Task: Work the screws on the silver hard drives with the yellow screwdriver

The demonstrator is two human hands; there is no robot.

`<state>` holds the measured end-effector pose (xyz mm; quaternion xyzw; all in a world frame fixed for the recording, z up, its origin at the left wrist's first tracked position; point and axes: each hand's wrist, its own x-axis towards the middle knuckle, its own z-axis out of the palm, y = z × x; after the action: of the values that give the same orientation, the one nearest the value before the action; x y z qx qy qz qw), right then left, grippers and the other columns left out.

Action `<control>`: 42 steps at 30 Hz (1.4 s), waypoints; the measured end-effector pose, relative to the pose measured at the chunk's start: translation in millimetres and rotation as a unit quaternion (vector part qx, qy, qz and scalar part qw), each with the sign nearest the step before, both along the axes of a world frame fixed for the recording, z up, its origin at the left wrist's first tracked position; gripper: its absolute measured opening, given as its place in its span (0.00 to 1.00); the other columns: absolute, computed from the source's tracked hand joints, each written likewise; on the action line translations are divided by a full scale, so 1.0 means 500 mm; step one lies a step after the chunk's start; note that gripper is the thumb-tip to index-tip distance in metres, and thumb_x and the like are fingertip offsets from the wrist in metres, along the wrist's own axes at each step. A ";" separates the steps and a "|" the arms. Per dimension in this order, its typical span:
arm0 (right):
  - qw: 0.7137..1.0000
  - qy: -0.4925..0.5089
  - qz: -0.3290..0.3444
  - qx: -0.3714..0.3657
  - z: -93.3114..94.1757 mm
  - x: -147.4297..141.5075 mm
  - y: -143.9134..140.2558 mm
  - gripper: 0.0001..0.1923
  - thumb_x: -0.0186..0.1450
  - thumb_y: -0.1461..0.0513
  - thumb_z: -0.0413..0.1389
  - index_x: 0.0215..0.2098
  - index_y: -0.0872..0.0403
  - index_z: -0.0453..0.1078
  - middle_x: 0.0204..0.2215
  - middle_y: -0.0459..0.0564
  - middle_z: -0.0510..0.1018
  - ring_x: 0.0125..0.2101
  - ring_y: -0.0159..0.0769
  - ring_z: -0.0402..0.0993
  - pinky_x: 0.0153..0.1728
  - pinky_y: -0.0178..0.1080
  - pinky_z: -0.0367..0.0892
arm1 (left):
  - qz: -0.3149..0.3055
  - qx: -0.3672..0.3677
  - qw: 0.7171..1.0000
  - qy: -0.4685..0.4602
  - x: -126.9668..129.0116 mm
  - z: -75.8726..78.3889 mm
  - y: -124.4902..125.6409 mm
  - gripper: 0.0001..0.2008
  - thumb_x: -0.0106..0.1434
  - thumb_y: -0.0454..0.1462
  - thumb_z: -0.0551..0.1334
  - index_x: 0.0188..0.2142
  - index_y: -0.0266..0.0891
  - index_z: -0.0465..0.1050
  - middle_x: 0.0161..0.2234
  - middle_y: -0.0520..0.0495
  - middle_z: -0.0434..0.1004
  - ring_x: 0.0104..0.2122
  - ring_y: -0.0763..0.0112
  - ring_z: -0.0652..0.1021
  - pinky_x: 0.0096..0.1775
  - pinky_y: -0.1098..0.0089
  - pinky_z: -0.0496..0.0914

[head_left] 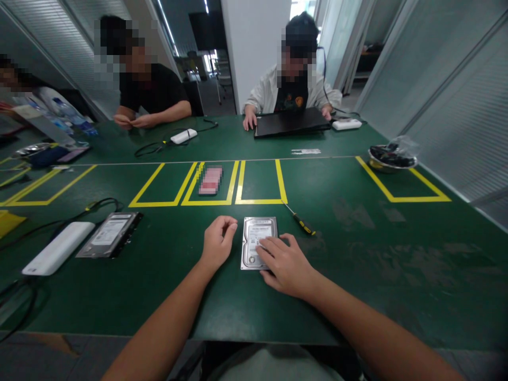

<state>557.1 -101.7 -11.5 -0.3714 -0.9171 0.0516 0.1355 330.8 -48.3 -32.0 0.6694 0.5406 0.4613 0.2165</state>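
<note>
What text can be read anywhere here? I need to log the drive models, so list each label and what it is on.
None can be read.
Silver hard drive under the right hand: white label, print too small.
Second hard drive at left: label blurred.
White strip on the green table near the black laptop: illegible.
Pink card in the yellow box: blurred out.

Two hard drives [259, 242] [110, 234]; one screwdriver [300, 222]; one laptop [291, 121]; one metal bowl [391, 161]; two co-workers opposite [151, 90] [293, 84].

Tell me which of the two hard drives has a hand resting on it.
The silver hard drive under the right hand; the left drive lies untouched.
</note>
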 end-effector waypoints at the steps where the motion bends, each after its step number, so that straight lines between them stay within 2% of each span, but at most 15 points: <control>1: 1.000 -0.003 -0.002 0.002 -0.001 -0.002 -0.001 0.25 0.64 0.57 0.57 0.57 0.56 0.63 0.56 0.62 0.71 0.55 0.52 0.64 0.54 0.58 0.52 | -0.002 0.007 1.000 0.017 0.000 0.002 -0.001 0.05 0.63 0.36 0.59 0.36 0.39 0.72 0.33 0.47 0.75 0.34 0.66 0.75 0.38 0.69 0.67; 5: 1.000 -0.001 -0.006 0.012 -0.005 -0.007 -0.001 0.26 0.63 0.54 0.59 0.56 0.56 0.65 0.57 0.61 0.71 0.54 0.52 0.65 0.54 0.58 0.53 | -0.010 0.013 0.999 0.046 0.003 0.011 -0.004 0.05 0.63 0.37 0.58 0.35 0.40 0.73 0.31 0.48 0.74 0.32 0.67 0.74 0.37 0.69 0.66; 12: 1.000 -0.003 -0.008 0.014 -0.007 -0.006 0.003 0.24 0.65 0.55 0.57 0.56 0.56 0.65 0.57 0.60 0.71 0.55 0.52 0.64 0.52 0.58 0.53 | -0.026 -0.018 0.999 0.019 0.006 0.022 -0.010 0.03 0.61 0.36 0.60 0.33 0.40 0.73 0.28 0.50 0.73 0.29 0.69 0.72 0.35 0.70 0.66; 24: 1.000 -0.002 -0.016 0.011 -0.008 0.003 0.013 0.23 0.66 0.54 0.56 0.56 0.55 0.65 0.57 0.59 0.71 0.56 0.52 0.65 0.53 0.57 0.52 | -0.078 -0.061 0.993 -0.059 -0.001 0.009 -0.014 0.06 0.59 0.36 0.64 0.36 0.38 0.75 0.29 0.48 0.75 0.29 0.70 0.74 0.35 0.70 0.68; 30: 1.000 0.001 -0.018 0.017 -0.007 0.005 0.016 0.23 0.65 0.54 0.57 0.56 0.55 0.65 0.57 0.59 0.72 0.55 0.51 0.65 0.52 0.55 0.53 | -0.086 -0.058 0.994 -0.017 -0.001 0.016 -0.014 0.06 0.62 0.37 0.62 0.37 0.38 0.74 0.31 0.48 0.75 0.31 0.70 0.74 0.36 0.70 0.68; 37: 0.999 0.012 -0.013 0.035 -0.014 0.006 0.019 0.23 0.64 0.54 0.58 0.54 0.55 0.66 0.56 0.58 0.73 0.54 0.50 0.66 0.51 0.55 0.54 | -0.125 -0.053 0.990 0.042 -0.005 0.046 -0.022 0.06 0.64 0.37 0.60 0.36 0.36 0.73 0.30 0.49 0.74 0.30 0.73 0.73 0.36 0.72 0.67; 42: 0.999 0.016 -0.012 0.039 -0.017 0.007 0.019 0.23 0.64 0.54 0.59 0.54 0.55 0.67 0.56 0.58 0.73 0.54 0.50 0.66 0.51 0.55 0.54 | -0.157 -0.037 0.982 0.096 -0.015 0.066 -0.048 0.03 0.62 0.33 0.60 0.34 0.37 0.73 0.30 0.50 0.74 0.30 0.73 0.73 0.35 0.72 0.66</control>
<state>560.8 -92.5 -19.9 -0.3761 -0.9116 0.0204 0.1648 323.6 -72.1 0.8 0.7788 0.4634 0.3346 0.2582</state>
